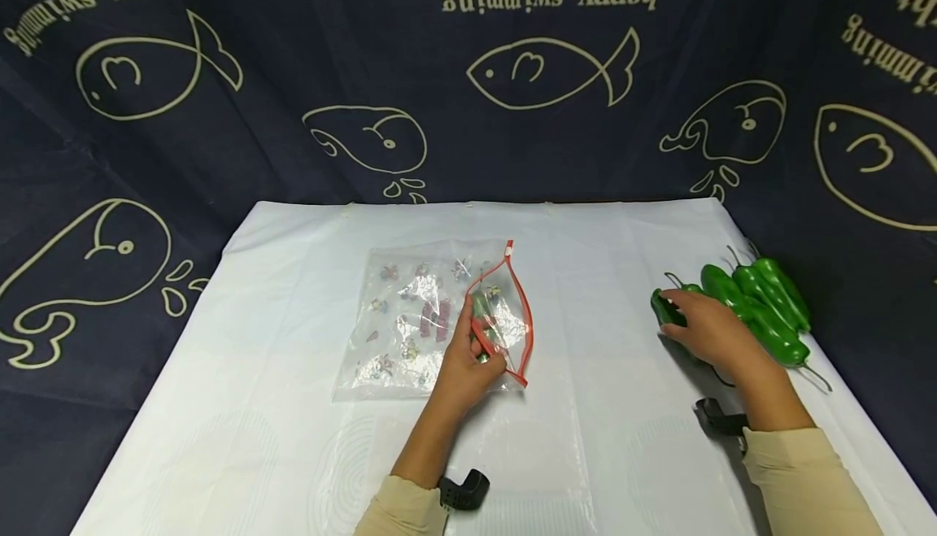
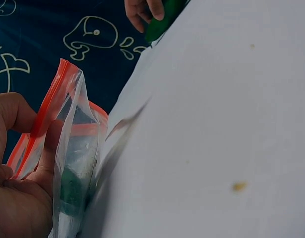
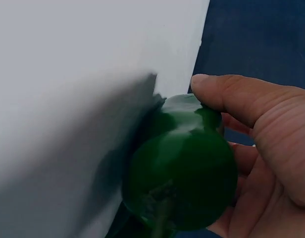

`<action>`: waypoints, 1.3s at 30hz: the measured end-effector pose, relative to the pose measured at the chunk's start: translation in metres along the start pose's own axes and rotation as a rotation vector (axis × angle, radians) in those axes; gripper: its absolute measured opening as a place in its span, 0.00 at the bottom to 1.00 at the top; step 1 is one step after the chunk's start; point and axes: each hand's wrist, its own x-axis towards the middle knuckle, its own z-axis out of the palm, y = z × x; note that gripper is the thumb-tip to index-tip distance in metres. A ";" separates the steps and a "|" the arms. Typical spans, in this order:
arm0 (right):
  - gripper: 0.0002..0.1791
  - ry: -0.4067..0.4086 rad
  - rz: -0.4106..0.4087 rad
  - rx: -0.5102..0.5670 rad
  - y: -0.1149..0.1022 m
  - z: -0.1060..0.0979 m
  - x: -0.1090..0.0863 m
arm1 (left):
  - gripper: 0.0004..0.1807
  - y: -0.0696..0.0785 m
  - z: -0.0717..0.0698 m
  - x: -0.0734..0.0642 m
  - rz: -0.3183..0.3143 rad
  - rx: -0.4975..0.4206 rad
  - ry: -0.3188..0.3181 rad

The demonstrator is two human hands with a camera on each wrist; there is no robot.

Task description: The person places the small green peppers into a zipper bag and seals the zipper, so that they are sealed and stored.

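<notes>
My left hand [image 1: 463, 367] pinches the near lip of a clear zip bag [image 1: 403, 324] lying flat on the white table. The bag's red zip edge [image 1: 529, 316] gapes open toward the right, and something green [image 2: 71, 191] shows inside it. On the right side of the table, my right hand [image 1: 708, 329] grips a glossy green pepper [image 3: 182, 173], thumb on one side and fingers on the other. This pepper is at the left end of a group of green peppers [image 1: 769, 288] with thin curved stems.
White cloth covers the table [image 1: 241, 373], whose right edge runs close beside the peppers. A dark blue curtain [image 1: 410, 32] with fish and whale outlines hangs behind and along the sides. Black straps with camera mounts [image 1: 464, 490] sit on both wrists.
</notes>
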 end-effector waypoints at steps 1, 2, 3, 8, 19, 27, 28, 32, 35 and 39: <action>0.33 -0.005 -0.001 0.011 0.000 -0.001 0.000 | 0.55 -0.003 0.000 0.001 -0.002 -0.002 0.003; 0.33 -0.008 -0.004 0.018 -0.001 -0.002 0.000 | 0.55 -0.007 0.000 0.002 -0.004 -0.004 0.007; 0.33 -0.011 -0.006 0.023 -0.001 -0.002 0.000 | 0.55 -0.010 0.000 0.003 -0.004 -0.004 0.011; 0.33 0.006 -0.025 0.056 -0.005 -0.007 0.000 | 0.56 -0.023 -0.001 0.008 -0.010 -0.002 0.016; 0.33 0.066 -0.056 0.077 -0.018 -0.015 0.002 | 0.56 -0.019 0.000 0.009 0.000 0.023 0.009; 0.33 0.084 -0.018 0.157 -0.036 -0.023 0.003 | 0.56 -0.025 0.001 0.009 0.015 0.047 0.023; 0.33 0.096 -0.021 0.169 -0.038 -0.024 0.004 | 0.56 -0.025 0.001 0.010 0.018 0.051 0.020; 0.33 0.168 -0.060 0.226 -0.048 -0.022 0.008 | 0.56 -0.024 0.001 0.009 0.027 0.063 0.032; 0.33 0.220 -0.085 0.290 -0.055 -0.018 0.012 | 0.56 -0.025 0.000 0.007 0.019 0.064 0.040; 0.32 0.278 -0.079 0.386 -0.069 -0.010 0.018 | 0.56 -0.026 -0.001 0.005 0.017 0.060 0.033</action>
